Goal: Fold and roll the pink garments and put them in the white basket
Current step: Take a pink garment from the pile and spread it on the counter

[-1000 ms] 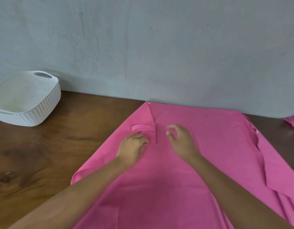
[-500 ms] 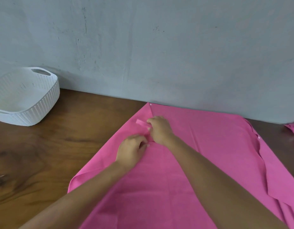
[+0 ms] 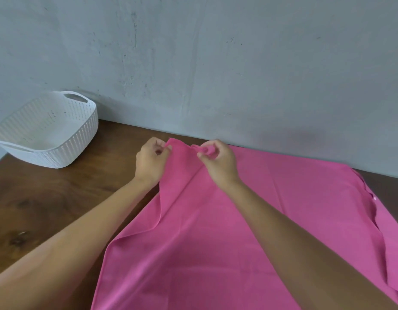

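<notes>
Item: pink garment [image 3: 249, 231], far corner pinched in your left hand [image 3: 150, 162] and right hand [image 3: 218, 163], cloth trailing toward you, white basket [image 3: 77, 139] nearer your left.

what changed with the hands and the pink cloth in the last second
Both hands went to the far corner of the pink garment: the left hand, earlier resting on the cloth, now pinches its edge, and the right hand, earlier open, pinches the small tab. The corner has been lifted off the table. The white basket stayed put.
</notes>
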